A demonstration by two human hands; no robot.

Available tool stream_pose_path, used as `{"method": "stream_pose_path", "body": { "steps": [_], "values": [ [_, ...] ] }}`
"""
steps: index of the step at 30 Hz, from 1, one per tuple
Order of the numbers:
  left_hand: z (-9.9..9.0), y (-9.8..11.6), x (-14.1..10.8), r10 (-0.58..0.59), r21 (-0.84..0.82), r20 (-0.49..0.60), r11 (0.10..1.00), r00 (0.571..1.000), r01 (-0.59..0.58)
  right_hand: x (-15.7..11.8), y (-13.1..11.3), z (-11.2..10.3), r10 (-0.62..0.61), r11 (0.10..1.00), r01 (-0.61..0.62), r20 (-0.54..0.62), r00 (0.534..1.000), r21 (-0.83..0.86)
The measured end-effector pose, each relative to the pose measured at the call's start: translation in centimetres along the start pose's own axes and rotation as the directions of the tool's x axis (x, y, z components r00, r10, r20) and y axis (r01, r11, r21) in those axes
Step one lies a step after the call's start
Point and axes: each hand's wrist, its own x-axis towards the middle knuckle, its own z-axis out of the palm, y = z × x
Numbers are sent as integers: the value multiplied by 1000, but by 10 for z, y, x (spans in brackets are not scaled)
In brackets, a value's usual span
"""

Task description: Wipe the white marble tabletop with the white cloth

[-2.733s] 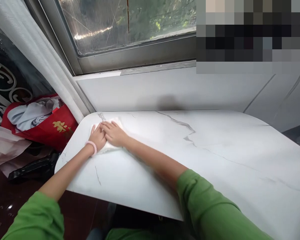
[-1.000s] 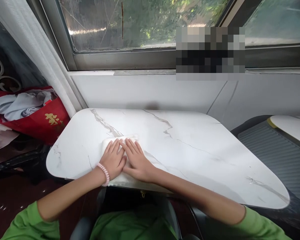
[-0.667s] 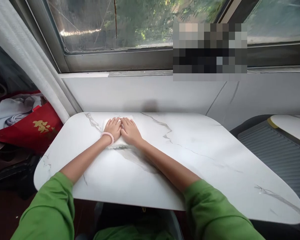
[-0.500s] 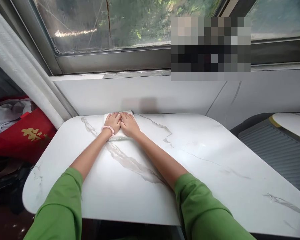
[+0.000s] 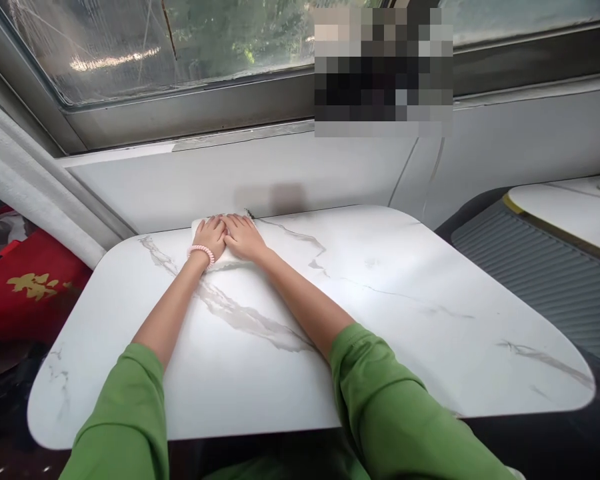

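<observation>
A white folded cloth [image 5: 229,259] lies at the back edge of the white marble-patterned table [image 5: 260,393]. My left hand [image 5: 211,235] rests flat on the cloth's left part, fingers stretched toward the wall. My right hand [image 5: 243,237] lies flat on the cloth too, beside the left and touching it near the fingertips. Most of the cloth is hidden beneath both hands. A pink coiled band [image 5: 202,251] circles my left wrist.
Behind the table rise a white wall panel [image 5: 190,180] and a metal-framed window [image 5: 180,100]. A curtain [image 5: 25,160] and a red bag [image 5: 30,287] are at the left. A ridged grey surface [image 5: 535,267] and a second white tabletop [image 5: 575,210] appear at the right.
The camera view has tilted and shifted, so the table and window appear farther left and higher. Both hands stay flat on the cloth by the table's back edge.
</observation>
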Motion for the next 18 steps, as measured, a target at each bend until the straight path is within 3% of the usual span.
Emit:
{"method": "stream_pose_path", "body": {
  "steps": [7,10,18],
  "values": [
    [-8,32,-40,-35,57,73,998,997,30,-46,-10,-14,-38,991,51,106,994,-124],
    [-10,52,-73,2,44,67,999,998,-5,-85,-17,-25,-81,984,99,127,989,-147],
    [-18,104,-172,231,-22,42,973,972,-231,-204,-40,-60,-216,965,235,154,964,-119]
  ]
}}
